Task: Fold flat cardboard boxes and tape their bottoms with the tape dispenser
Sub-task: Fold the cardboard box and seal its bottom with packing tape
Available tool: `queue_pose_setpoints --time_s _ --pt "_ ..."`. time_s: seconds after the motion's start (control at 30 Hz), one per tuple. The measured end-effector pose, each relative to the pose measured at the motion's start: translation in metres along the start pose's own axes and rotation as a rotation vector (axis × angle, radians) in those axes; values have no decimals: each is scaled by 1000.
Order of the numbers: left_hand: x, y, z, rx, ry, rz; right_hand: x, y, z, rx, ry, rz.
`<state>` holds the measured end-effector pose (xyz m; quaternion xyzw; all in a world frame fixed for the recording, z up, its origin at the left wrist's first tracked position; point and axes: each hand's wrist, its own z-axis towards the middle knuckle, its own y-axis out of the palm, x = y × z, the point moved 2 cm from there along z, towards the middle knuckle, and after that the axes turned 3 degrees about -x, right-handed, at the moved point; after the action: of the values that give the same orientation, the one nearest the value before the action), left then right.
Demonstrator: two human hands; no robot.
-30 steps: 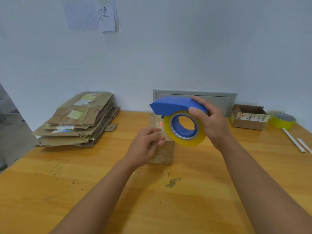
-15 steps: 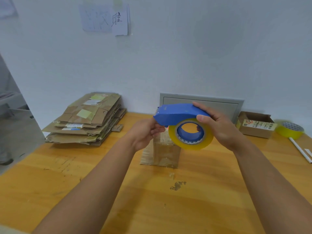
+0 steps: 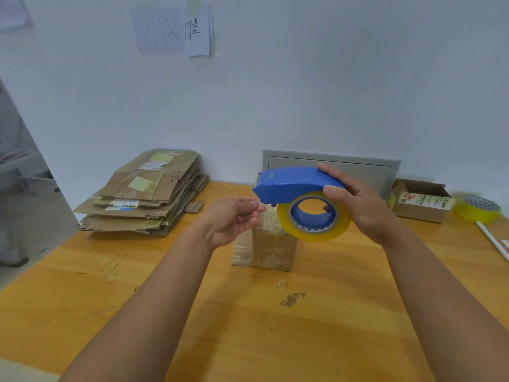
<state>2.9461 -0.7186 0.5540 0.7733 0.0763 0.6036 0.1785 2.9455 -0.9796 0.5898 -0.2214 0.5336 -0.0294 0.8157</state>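
One small box (image 3: 264,244) sits folded on the tabletop (image 3: 248,326) w/ tape on it already, but the flat stack (image 3: 146,194) left of it looks untouched imo. Right hand (image 3: 355,205) wraps the tape dispenser (image 3: 300,199) just above the box. Left hand (image 3: 234,221) at its nose, fingertips half-curled, can't tell if they've got tape.

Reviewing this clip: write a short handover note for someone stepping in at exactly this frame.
Right hand grips the blue tape dispenser, held in the air above the small box. Left hand is at the dispenser's front end, fingers loosely curled; a tape end there cannot be made out. The box stands on the table, tape already visible on it. Flat cardboard stack waits at the back left: those are left to fold and tape.
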Motion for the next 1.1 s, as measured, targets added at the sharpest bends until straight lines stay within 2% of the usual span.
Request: queue_pose_setpoints --time_s 0.13,0.23,0.33,0.6,1.1 --pt "1 -7 -6 -13 -37 38 -7 4 0 -19 -18 -8" --pt "-2 -2 -7 -11 -136 -34 -11 6 0 -27 -34 5" --pt "-4 2 -5 1 -180 17 -13 6 0 -24 -38 21" --pt "13 9 0 72 29 272 -17 -8 -4 4 -48 14" --pt "13 12 -6 222 91 451 1 -54 -34 3 -15 -41"
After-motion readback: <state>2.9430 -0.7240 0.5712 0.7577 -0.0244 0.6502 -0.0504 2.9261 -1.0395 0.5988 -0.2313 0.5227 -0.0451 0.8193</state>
